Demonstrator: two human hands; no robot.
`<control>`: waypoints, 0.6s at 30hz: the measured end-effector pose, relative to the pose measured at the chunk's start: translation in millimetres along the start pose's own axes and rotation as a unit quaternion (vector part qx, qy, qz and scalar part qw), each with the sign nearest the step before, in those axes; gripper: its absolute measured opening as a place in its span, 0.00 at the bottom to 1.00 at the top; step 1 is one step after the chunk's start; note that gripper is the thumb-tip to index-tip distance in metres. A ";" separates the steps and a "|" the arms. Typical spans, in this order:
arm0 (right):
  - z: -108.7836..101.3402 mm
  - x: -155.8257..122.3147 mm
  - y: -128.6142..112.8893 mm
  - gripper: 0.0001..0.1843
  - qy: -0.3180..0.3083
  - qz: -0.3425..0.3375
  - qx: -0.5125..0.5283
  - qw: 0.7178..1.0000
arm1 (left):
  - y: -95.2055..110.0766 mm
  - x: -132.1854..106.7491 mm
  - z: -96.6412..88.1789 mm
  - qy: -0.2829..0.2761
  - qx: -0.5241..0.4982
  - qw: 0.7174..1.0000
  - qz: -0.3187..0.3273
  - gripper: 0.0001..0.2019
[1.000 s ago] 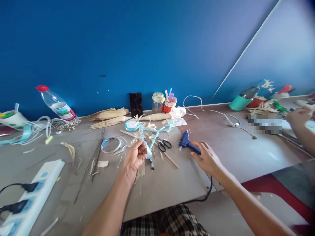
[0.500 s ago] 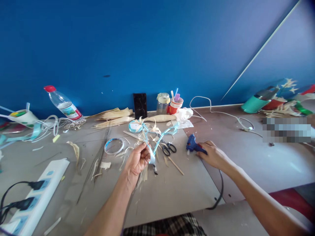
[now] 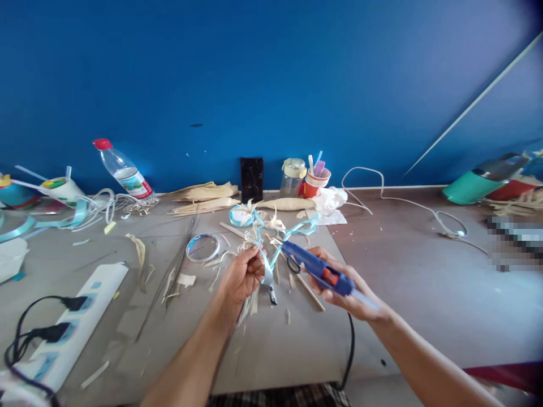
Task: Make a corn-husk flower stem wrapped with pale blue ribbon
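Note:
My left hand [image 3: 241, 277] is closed on a small bundle of pale straw strips wound with light blue ribbon [image 3: 266, 261], held just above the grey table [image 3: 424, 294]. Grasped in my right hand [image 3: 352, 294] is a blue glue gun [image 3: 316, 265], lifted off the table, its nozzle pointing left toward the ribbon near my left fingers. The gun's black cord [image 3: 348, 356] hangs over the table's front edge. Black scissors [image 3: 292, 263] lie partly hidden behind the gun.
A white power strip [image 3: 72, 322] with black plugs lies at the left. A ribbon roll [image 3: 202, 247], thin wires [image 3: 169, 277], dried husks [image 3: 203, 195], a water bottle [image 3: 123, 172], a jar [image 3: 292, 176] and an orange cup [image 3: 316, 181] stand further back. A white cable [image 3: 407, 203] runs right.
My right hand has picked the glue gun up from the table and swung it left toward the ribbon bundle. The left hand has kept its hold. The camera has turned slightly right.

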State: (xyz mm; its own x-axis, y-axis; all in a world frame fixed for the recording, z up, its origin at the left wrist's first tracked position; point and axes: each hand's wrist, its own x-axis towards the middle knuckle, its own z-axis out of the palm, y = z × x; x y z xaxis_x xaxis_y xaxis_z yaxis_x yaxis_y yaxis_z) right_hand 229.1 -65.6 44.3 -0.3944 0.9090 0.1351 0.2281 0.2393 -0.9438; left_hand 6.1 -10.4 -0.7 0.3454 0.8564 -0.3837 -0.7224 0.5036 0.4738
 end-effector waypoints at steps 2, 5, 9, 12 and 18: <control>7.5 10.0 5.0 0.23 -0.014 0.022 0.022 0.999 | 0.6 0.9 -1.3 -0.008 -0.003 1.000 0.005 0.08; 17.4 15.6 17.9 0.21 0.007 0.036 0.050 0.998 | 1.6 1.8 -1.7 -0.015 -0.011 1.000 -0.003 0.08; 27.5 17.8 31.3 0.19 0.038 0.023 0.031 0.999 | 2.3 1.5 0.2 -0.004 -0.018 1.000 -0.013 0.08; 30.4 19.0 33.6 0.16 0.058 0.019 0.006 0.998 | 2.1 0.8 1.9 -0.001 -0.024 1.000 -0.011 0.07; 30.3 17.9 32.6 0.13 0.075 0.011 -0.060 0.995 | 0.4 1.2 2.0 0.006 -0.016 1.000 -0.012 0.07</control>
State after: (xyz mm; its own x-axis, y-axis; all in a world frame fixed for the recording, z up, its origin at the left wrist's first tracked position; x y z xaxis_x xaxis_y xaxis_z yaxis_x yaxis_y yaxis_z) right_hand 202.4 -51.9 6.8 -0.2535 0.9529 0.1665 0.3427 0.2495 -0.9057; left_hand 7.4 -8.9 0.7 0.3551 0.8430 -0.4041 -0.7336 0.5192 0.4384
